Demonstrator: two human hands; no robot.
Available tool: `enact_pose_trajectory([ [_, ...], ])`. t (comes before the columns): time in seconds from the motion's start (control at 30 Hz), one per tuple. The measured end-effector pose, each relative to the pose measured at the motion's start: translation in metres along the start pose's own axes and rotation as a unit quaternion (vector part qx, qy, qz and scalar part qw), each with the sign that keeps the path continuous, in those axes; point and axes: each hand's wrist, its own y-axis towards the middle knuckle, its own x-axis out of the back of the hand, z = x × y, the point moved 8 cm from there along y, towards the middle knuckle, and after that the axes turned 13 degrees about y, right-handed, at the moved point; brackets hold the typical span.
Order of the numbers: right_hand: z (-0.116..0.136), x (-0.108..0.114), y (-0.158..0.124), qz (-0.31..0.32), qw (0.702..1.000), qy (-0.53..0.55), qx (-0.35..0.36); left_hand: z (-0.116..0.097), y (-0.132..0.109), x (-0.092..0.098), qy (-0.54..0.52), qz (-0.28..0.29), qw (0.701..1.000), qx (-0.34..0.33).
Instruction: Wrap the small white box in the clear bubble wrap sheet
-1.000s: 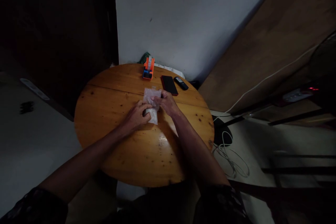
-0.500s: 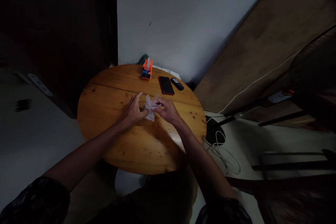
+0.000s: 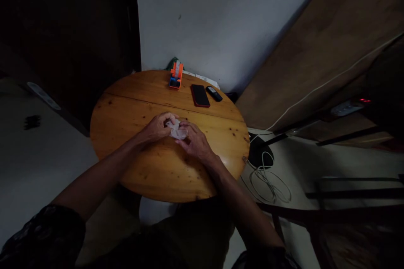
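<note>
Head view: the left hand and right hand grasp crumpled plastic between them, partly hiding it, nearer than the phone. Left of the phone stands a tape dispenser; just right, a handset.

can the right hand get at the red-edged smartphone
Probably yes: nothing seems to stand between the right hand and the red-edged smartphone, though that hand is at the crumpled plastic and may need to release it first.
</note>
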Motion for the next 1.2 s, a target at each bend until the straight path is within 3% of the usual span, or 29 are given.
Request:
enact_pose_trajectory([
  [0.17,-0.003,-0.002,-0.003,-0.040,0.999,-0.008,0.017,-0.011,-0.009,0.000,0.044,0.077,0.996,-0.031],
  [0.3,-0.005,0.004,0.002,-0.067,0.997,0.030,0.003,-0.016,-0.008,0.000,0.115,0.013,0.991,-0.072],
  [0.4,-0.018,0.011,0.009,-0.088,0.988,0.098,-0.075,-0.011,-0.005,0.000,0.135,-0.038,0.989,-0.039],
  [0.5,-0.039,0.009,0.012,-0.099,0.950,0.230,-0.189,-0.002,-0.004,0.003,0.134,-0.053,0.989,0.019],
  [0.6,-0.057,-0.003,0.013,-0.094,0.883,0.362,-0.283,0.002,-0.003,0.003,0.074,-0.032,0.996,0.036],
  [0.67,-0.064,-0.009,0.014,-0.092,0.847,0.408,-0.328,0.006,-0.002,0.001,0.000,-0.002,0.999,0.048],
  [0.73,-0.067,-0.011,0.016,-0.093,0.831,0.422,-0.350,0.011,-0.001,-0.002,-0.059,0.019,0.996,0.063],
  [0.87,-0.066,-0.002,0.023,-0.084,0.846,0.399,-0.345,0.018,0.002,-0.008,-0.117,0.026,0.990,0.073],
  [1.07,-0.070,0.001,0.026,-0.090,0.843,0.409,-0.337,0.020,0.003,-0.001,-0.103,-0.042,0.991,0.071],
  [1.2,-0.073,0.000,0.023,-0.118,0.845,0.402,-0.333,0.012,0.000,-0.003,-0.075,-0.011,0.994,0.081],
])
